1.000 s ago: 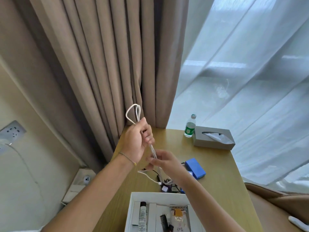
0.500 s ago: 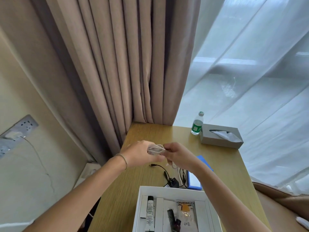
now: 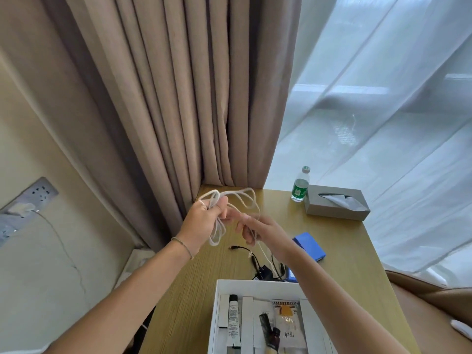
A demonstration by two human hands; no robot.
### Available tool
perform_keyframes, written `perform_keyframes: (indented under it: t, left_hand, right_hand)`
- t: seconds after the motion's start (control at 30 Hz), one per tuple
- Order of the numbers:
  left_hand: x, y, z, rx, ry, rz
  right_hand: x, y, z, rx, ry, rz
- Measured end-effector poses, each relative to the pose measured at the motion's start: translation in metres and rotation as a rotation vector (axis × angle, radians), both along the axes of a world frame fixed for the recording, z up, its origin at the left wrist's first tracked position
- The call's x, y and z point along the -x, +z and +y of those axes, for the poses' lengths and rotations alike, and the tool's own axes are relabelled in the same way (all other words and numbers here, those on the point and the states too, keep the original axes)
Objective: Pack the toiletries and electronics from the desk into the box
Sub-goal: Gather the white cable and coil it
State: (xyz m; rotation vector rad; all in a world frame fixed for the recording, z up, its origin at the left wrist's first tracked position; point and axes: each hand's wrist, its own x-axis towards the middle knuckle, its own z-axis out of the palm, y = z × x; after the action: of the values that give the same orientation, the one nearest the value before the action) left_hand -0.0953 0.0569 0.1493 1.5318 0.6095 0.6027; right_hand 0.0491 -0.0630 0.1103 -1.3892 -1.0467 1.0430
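Above the wooden desk my left hand grips a bundle of loops of a white cable. One strand arcs over to my right hand, which pinches it between curled fingers, index finger pointing left. The cable's tail hangs down toward a black charger with its cord on the desk. A blue power bank lies right of my right wrist. The white box at the bottom holds a tube, a black comb, a small dark bottle and a sachet.
A grey tissue box and a green-labelled water bottle stand at the desk's far end. Beige curtains hang behind, sheer ones to the right. A wall socket panel with a plug sits at left. A tan chair is at right.
The hands, joined at the cable half a second ago, have drawn apart. A loop now spans between them and the bundle hangs looser from my left hand.
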Motion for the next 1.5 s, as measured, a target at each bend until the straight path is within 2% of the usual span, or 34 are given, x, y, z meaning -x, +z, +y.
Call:
perform_keyframes:
  t: [0.1,0.3,0.37,0.47,0.57,0.63,0.73,0.87,0.97,1.07,1.2,1.27,1.4,1.5]
  left_hand:
    - [0.004,0.003,0.011,0.340,0.146,-0.171]
    - [0.023,0.011,0.047,0.664,0.224,-0.363]
    - [0.024,0.007,0.048,0.637,0.259,-0.350]
    - [0.022,0.002,0.038,0.548,0.238,-0.345]
    - [0.017,0.002,0.023,0.390,0.185,-0.281]
    - [0.011,0.004,0.010,0.245,0.149,-0.205]
    - [0.002,-0.002,-0.012,0.101,0.050,-0.089]
    - [0.003,-0.021,-0.027,-0.058,-0.106,0.055]
    - [0.009,-0.029,-0.031,-0.031,-0.258,0.118]
    - [0.016,-0.033,-0.038,0.104,-0.331,0.146]
    - [0.018,-0.037,-0.042,0.259,-0.245,0.146]
    - [0.015,-0.039,-0.046,0.329,-0.216,0.158]
    - [0.004,-0.039,-0.055,0.169,-0.031,0.249]
    - [0.001,-0.045,-0.051,0.115,0.106,0.235]
  right_hand:
    - [0.002,-0.026,0.000,0.068,-0.083,0.020]
    - [-0.006,-0.063,-0.015,0.227,-0.164,0.066]
    - [-0.007,-0.062,-0.017,0.268,-0.181,-0.071]
    - [-0.002,-0.050,-0.016,0.328,-0.145,-0.429]
    - [0.008,-0.030,-0.013,0.392,0.023,-0.765]
    - [0.017,-0.015,-0.013,0.428,0.149,-0.846]
    - [0.029,0.004,-0.014,0.425,0.266,-0.866]
    - [0.033,0.020,-0.020,0.407,0.322,-0.815]
    - [0.029,0.026,-0.028,0.357,0.281,-0.715]
    - [0.024,0.024,-0.033,0.337,0.218,-0.675]
    - [0.019,0.020,-0.036,0.353,0.132,-0.706]
    - [0.018,0.020,-0.038,0.369,0.161,-0.756]
    - [0.020,0.019,-0.042,0.348,0.193,-0.776]
    - [0.014,0.020,-0.048,0.328,0.141,-0.715]
